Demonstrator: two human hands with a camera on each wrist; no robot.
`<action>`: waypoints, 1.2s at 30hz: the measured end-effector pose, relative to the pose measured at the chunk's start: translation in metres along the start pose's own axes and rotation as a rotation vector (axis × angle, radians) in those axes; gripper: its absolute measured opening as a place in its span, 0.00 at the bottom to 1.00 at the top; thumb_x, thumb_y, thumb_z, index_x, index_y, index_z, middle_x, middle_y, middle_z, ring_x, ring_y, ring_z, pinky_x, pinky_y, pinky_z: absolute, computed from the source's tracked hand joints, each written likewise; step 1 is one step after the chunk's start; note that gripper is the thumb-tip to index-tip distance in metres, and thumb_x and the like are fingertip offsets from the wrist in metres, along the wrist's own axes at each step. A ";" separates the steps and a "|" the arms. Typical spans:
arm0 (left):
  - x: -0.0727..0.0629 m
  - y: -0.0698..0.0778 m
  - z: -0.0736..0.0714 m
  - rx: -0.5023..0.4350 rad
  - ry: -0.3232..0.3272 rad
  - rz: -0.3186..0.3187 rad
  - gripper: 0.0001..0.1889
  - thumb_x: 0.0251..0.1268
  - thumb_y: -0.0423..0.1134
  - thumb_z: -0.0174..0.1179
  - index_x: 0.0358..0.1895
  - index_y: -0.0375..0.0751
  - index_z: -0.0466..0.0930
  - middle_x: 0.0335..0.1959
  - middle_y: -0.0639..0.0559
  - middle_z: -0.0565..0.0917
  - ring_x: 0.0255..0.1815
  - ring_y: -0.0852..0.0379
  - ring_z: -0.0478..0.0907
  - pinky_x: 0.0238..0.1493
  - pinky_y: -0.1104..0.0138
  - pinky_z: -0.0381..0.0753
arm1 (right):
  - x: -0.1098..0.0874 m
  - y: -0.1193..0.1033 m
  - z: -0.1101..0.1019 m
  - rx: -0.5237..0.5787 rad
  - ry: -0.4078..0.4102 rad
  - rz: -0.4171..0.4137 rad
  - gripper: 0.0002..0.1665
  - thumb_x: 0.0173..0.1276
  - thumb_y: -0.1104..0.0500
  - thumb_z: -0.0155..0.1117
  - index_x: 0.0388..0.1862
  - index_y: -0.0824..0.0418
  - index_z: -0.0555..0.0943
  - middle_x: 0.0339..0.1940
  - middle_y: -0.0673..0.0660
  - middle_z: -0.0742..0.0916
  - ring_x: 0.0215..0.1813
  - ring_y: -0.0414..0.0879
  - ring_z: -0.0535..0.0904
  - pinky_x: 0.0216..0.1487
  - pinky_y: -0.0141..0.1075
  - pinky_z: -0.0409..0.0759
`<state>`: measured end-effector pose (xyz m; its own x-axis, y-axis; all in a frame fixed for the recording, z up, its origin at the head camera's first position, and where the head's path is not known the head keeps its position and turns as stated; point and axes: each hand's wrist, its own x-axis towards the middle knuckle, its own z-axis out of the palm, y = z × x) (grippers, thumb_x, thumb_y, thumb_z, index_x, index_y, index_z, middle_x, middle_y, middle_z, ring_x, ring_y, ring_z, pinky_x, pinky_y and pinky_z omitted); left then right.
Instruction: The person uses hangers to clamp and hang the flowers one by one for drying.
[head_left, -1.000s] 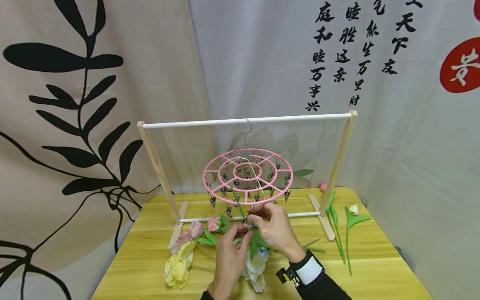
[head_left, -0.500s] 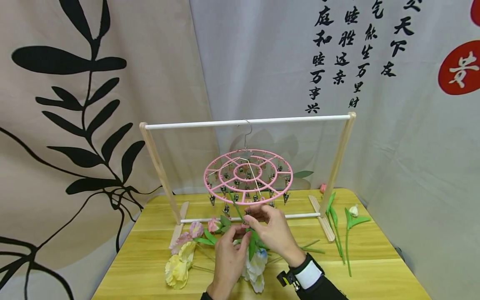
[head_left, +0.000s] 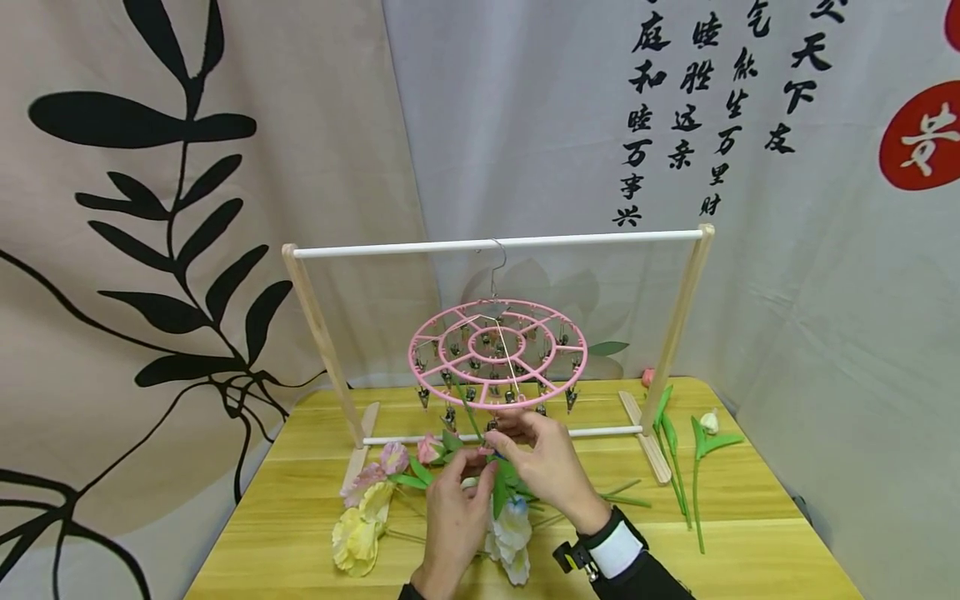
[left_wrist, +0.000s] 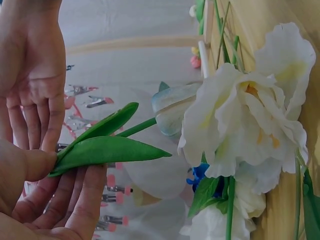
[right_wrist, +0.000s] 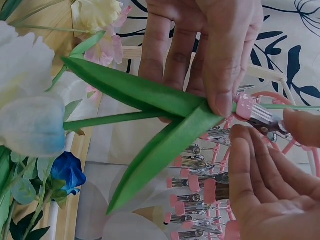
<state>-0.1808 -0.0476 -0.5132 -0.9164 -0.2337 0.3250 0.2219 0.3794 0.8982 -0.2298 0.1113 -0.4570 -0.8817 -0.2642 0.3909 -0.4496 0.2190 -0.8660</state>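
Note:
In the left wrist view, my left hand (left_wrist: 55,200) pinches an artificial tulip at the base of its green leaves (left_wrist: 115,150). The tulip's pale blue-white bud (right_wrist: 31,125) points downward, toward the table. My right hand (head_left: 551,471) is close beside the left one, below the front rim of the round pink clip hanger (head_left: 497,406). Its thumb and fingers pinch a metal clip with pink tips (right_wrist: 261,117). These tips meet the stem just above the leaves, and the thin green stem (head_left: 467,408) runs on up past the hanger's rim.
The hanger hooks onto the white bar (head_left: 600,239) of a wooden stand, with several clips dangling. On the table lie a yellow flower (head_left: 356,542), pink flowers (head_left: 393,458), a large white flower (head_left: 512,533) and a blue rose (right_wrist: 69,172). Green-stemmed tulips (head_left: 696,483) lie at the right.
Both hands stay together at the tulip and clip, shifting only slightly. The hanger has turned a little, with its front clips moving slightly left.

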 end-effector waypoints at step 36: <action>0.013 -0.026 -0.035 0.066 0.062 -0.056 0.11 0.88 0.37 0.71 0.65 0.42 0.89 0.57 0.43 0.94 0.56 0.46 0.95 0.57 0.55 0.99 | -0.058 0.068 -0.056 -0.348 -0.118 0.000 0.07 0.84 0.63 0.76 0.52 0.54 0.95 0.47 0.51 0.98 0.44 0.38 0.92 0.45 0.32 0.93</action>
<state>-0.1869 -0.0914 -0.5222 -0.9039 -0.3106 0.2941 0.1462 0.4216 0.8949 -0.2176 0.1942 -0.5210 -0.8681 -0.3661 0.3352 -0.4896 0.5198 -0.7001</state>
